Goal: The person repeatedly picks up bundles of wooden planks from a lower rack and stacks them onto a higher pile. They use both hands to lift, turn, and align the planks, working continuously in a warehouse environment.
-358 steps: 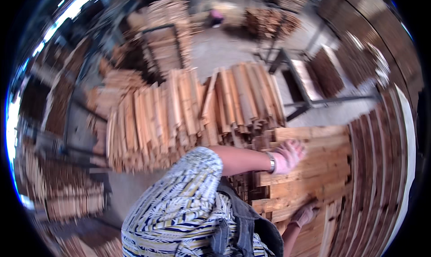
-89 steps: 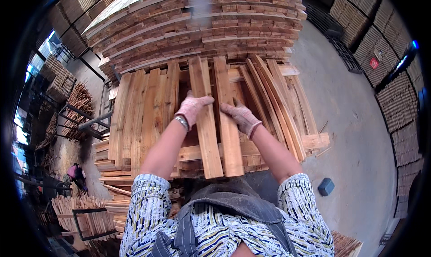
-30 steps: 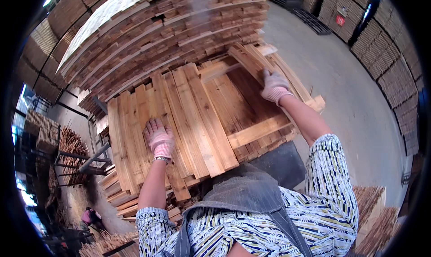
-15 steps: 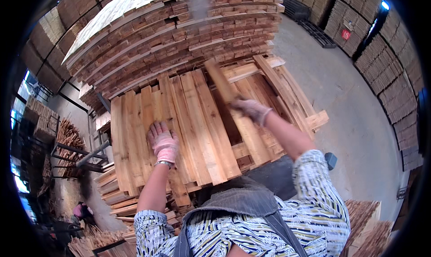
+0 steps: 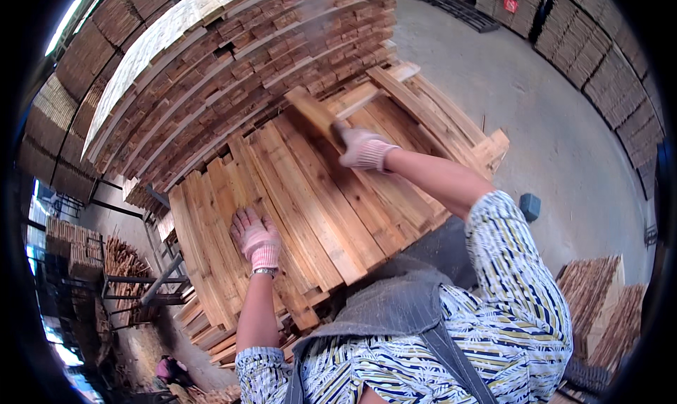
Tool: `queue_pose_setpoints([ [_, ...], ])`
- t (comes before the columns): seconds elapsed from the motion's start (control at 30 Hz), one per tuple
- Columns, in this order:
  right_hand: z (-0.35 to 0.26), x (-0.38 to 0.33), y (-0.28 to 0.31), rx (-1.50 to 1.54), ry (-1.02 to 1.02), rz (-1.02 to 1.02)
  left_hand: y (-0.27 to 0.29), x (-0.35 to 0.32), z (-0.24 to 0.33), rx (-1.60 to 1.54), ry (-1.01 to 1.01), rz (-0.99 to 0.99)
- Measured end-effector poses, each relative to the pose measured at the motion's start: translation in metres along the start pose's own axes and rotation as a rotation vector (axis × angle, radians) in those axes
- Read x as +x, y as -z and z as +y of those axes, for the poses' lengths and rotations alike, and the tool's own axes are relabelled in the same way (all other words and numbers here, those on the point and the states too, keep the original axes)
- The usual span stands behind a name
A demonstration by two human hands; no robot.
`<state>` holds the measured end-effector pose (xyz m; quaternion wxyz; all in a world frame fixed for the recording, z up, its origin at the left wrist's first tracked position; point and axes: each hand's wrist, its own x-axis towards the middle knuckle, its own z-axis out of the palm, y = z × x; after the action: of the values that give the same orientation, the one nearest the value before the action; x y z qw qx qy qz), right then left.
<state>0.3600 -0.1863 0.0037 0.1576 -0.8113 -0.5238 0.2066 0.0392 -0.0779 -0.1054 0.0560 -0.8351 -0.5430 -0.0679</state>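
Observation:
My left hand [image 5: 255, 238], in a pale pink knit glove, lies flat with fingers spread on a row of wooden planks [image 5: 275, 192]. The planks lie side by side on top of a pile in front of me. My right hand [image 5: 363, 150], also gloved, is closed around a wooden plank [image 5: 314, 113]. That plank slants up and left from the hand, its far end blurred by motion. How far it runs under the hand is hard to see. More planks [image 5: 416, 118] lie loosely on the pile's right side.
A tall stack of timber [image 5: 240, 69] stands directly behind the pile. Stacked wood bundles [image 5: 599, 72] line the right wall. A blue block [image 5: 529, 206] sits on the concrete floor. At left are a metal frame [image 5: 162, 280] and, lower, a crouching person [image 5: 169, 369].
My right hand has moved left across the pile with the plank. The dark gap between the planks is no longer visible. My left hand stays flat on the planks; the whole view has turned.

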Motion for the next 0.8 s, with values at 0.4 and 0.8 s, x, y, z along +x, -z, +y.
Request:
queue_pose_setpoints([
  [0.4,0.063,0.019,-0.010,0.025,0.013,-0.039,-0.010,0.007,0.000,0.066,-0.023,-0.040],
  [0.8,0.159,0.009,0.022,-0.075,-0.111,0.137,0.026,0.004,0.011,-0.070,0.014,-0.002],
])
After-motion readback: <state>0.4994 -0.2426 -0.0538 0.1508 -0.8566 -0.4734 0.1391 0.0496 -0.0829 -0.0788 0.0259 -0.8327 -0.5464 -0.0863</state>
